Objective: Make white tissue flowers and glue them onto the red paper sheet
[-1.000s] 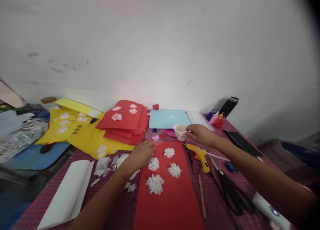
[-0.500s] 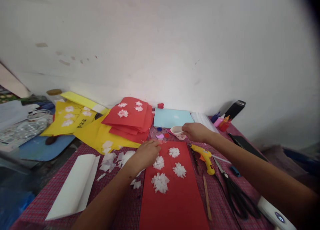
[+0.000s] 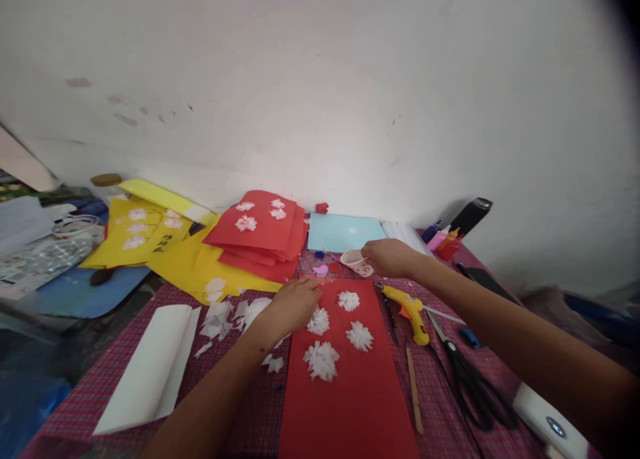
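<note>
My left hand (image 3: pixel 296 304) rests on the upper left edge of a long red paper sheet (image 3: pixel 345 406), fingers lightly bent and lying on it. Just beside the fingertips is a white paper flower (image 3: pixel 319 321); several more such flowers sit on the sheet. My right hand (image 3: pixel 389 258) is closed in a pinch at the rim of a small white paper cup (image 3: pixel 356 262) beyond the sheet. Whether it grips the rim or something thin inside the cup, I cannot tell. Pink paint (image 3: pixel 320 270) and red paint (image 3: pixel 333 268) blobs lie left of the cup.
Right of the sheet lie a yellow glue gun (image 3: pixel 411 310), black scissors (image 3: pixel 467 379) and a wooden stick (image 3: pixel 414 389). At left are torn white paper (image 3: pixel 217 320) and a folded white sheet (image 3: pixel 150 366). Red cards (image 3: pixel 260 232) and paint bottles (image 3: pixel 449 244) stand further back.
My right hand has shifted slightly left at the cup, and the cup looks a little more tilted. My left hand stays on the red sheet. The view has shifted slightly.
</note>
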### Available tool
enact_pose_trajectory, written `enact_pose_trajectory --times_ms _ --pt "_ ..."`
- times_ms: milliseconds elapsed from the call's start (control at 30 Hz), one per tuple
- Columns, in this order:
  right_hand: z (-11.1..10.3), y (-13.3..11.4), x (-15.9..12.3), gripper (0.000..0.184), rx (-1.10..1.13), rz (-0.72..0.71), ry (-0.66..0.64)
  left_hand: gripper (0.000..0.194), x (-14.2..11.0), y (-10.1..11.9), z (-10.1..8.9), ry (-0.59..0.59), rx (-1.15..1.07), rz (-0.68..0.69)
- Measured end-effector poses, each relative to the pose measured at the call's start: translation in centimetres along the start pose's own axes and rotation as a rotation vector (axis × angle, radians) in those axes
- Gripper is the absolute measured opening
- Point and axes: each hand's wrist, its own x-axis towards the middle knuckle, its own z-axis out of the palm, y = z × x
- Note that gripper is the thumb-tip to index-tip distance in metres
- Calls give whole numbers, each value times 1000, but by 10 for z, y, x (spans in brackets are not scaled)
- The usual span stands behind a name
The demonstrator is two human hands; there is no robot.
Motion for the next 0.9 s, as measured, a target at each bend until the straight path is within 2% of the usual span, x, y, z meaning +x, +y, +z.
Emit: enact_pose_trajectory --times_ms 900 --pt "-14 -12 15 23 -100 -36 -116 17 0 -4 5 -9 69 13"
